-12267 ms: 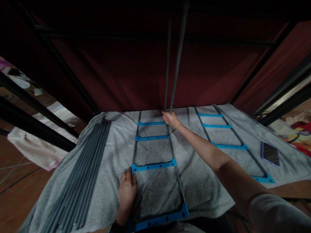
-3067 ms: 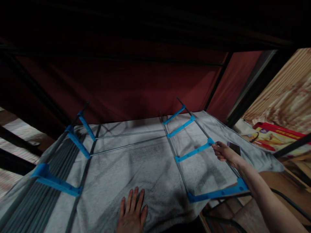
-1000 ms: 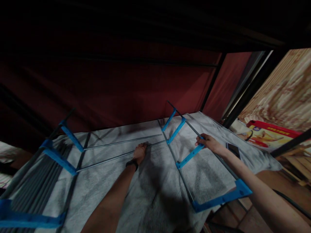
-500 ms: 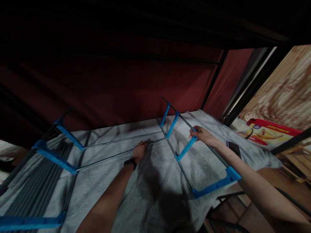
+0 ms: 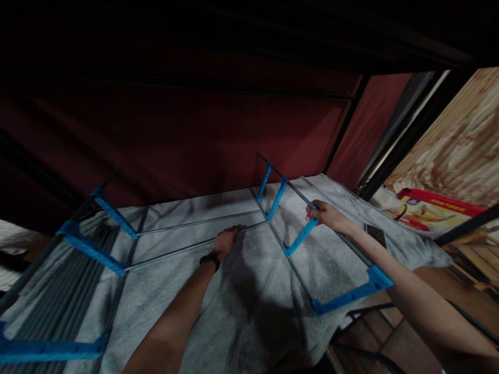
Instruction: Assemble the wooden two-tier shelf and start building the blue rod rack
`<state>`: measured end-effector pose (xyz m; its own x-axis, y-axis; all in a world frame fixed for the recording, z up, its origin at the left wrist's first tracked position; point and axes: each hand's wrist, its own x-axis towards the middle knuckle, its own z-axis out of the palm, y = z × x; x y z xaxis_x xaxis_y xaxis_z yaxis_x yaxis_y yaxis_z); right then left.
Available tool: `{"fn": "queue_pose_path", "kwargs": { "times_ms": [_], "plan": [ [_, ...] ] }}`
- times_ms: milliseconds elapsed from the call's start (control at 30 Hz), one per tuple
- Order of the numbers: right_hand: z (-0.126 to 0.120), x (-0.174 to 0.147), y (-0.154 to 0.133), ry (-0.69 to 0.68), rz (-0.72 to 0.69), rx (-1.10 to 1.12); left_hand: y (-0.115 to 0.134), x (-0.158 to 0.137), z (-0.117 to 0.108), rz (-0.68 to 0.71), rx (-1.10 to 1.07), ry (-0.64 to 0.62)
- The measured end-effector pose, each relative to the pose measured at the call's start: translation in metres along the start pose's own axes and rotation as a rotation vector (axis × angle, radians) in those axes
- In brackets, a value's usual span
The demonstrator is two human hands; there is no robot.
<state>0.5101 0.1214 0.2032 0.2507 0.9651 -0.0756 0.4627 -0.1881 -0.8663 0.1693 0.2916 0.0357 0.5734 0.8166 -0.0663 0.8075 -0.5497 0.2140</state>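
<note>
The left hand [image 5: 225, 243] is closed around the nearer cross tube [image 5: 171, 254]. The right hand [image 5: 325, 214] holds the right frame [image 5: 301, 237] by its raised side; this frame stands tilted toward the right edge of the grey cloth [image 5: 144, 296]. The left frame [image 5: 91, 252] leans above tubes [image 5: 64, 301] along the left edge.

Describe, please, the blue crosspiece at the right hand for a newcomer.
On the grey blanket, right of centre, stands a tilted ladder-like frame. Pick its second blue crosspiece from the near end. Of the frame's four, it alone has the right hand at its raised end.
</note>
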Motion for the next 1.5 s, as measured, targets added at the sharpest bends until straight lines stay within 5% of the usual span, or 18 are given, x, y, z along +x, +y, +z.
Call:
{"fn": "queue_pose_path", "kwargs": {
  "times_ms": [1500],
  "plan": [
    [0.023,-0.029,-0.005,0.007,0.048,-0.001,-0.009,-0.005,0.007,0.019,-0.026,0.01]
  ]
}}
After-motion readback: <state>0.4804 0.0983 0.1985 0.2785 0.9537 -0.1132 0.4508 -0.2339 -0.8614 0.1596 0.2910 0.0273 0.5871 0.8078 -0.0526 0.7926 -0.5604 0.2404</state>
